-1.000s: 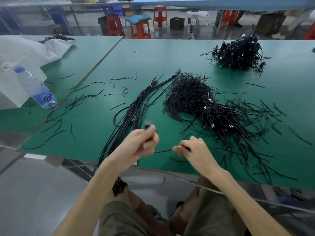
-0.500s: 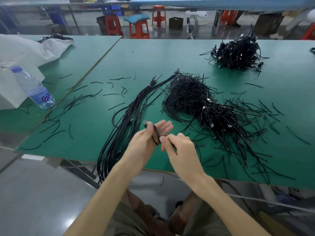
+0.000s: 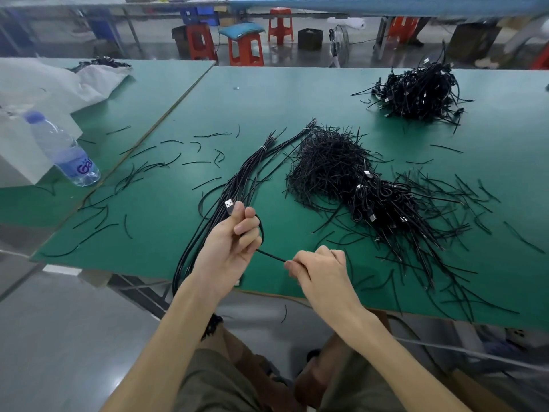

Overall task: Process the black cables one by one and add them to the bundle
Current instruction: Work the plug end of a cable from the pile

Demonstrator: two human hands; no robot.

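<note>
- Left hand [image 3: 230,248] and right hand [image 3: 319,267], touching a moment ago, are drawing apart, with a black cable [image 3: 270,255] stretching between them over the green table's [image 3: 267,108] near edge
- Left fingers are curling round the cable just below its USB plug [image 3: 228,203]
- Right fingertips are pinching the cable further along
- Tied bundle [image 3: 237,185] is lying behind the left hand, beside the loose pile [image 3: 350,179]
</note>
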